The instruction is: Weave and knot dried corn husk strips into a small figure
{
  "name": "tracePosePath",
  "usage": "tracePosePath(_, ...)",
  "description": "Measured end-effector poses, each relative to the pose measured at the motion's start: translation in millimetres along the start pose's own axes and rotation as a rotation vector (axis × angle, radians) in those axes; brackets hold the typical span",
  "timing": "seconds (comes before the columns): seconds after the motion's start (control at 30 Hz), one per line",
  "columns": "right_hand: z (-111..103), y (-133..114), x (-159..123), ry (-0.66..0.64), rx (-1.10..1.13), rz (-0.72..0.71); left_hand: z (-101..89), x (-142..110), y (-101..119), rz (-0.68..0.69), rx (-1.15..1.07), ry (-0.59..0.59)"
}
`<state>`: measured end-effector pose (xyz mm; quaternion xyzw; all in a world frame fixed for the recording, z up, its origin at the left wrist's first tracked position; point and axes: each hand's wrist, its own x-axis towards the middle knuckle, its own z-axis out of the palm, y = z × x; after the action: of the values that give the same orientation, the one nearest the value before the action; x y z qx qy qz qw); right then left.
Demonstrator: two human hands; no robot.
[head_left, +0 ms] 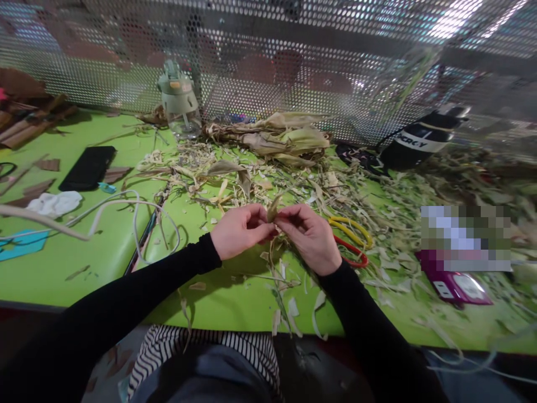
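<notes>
My left hand [244,228] and my right hand [308,232] meet above the green table [168,305], fingertips pinched together. Between them is a small piece of dried corn husk [274,208], its pale tip pointing up. A thin dry strand hangs below the fingers. Just beside my right wrist lie a yellow loop handle [356,228] and a red loop handle [354,258], which look like scissors; their blades are hidden. Husk scraps [251,179] are scattered around and beyond both hands. A larger bundle of dried husks [289,137] rests farther back.
A perforated metal screen [268,56] closes off the back. Before it stand a pale green water bottle [179,103] and a tilted black bottle [419,140]. On the left lie a black phone [88,168] and a white cable [113,202]; a magenta device [459,285] sits right.
</notes>
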<state>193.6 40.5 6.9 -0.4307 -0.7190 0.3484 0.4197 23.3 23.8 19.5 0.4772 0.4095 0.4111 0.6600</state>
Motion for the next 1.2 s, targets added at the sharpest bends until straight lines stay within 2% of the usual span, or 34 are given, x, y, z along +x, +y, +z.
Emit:
tracePosePath(0.07,0.6,-1.0,0.3,0.001,0.075,0.029,-0.1,-0.4,1.9,-0.032,-0.012,-0.007)
tracePosePath(0.23,1.2,-3.5,1.0,-0.069,0.172,0.087,-3.0,1.6,4.2,-0.23,-0.103,-0.079)
tracePosePath(0.43,3.2,-1.2,1.4,-0.018,0.132,0.08,0.9,3.3,-3.3,-0.105,-0.097,0.024)
tracePosePath(0.6,4.9,2.1,2.9,-0.007,0.15,0.074,-1.2,4.3,0.4,-0.196,-0.188,0.034)
tracePosePath(0.7,3.9,2.7,2.8,0.038,0.082,-0.028,-5.4,4.9,5.7,-0.23,-0.214,0.06)
tracePosePath(0.8,0.4,0.8,3.6,-0.017,-0.054,-0.144,-8.4,5.2,10.0,-0.247,-0.199,0.1)
tracePosePath(0.87,-2.2,-0.3,4.7,-0.055,-0.123,-0.174,-9.0,5.2,10.7,-0.25,-0.189,0.097)
tracePosePath(1.03,-2.5,1.8,5.3,-0.045,-0.124,-0.12,-8.3,6.2,2.6,-0.187,-0.163,0.024)
tracePosePath(1.2,1.2,2.5,3.1,-0.063,-0.136,-0.098,-9.3,10.2,-5.7,-0.18,-0.191,0.063)
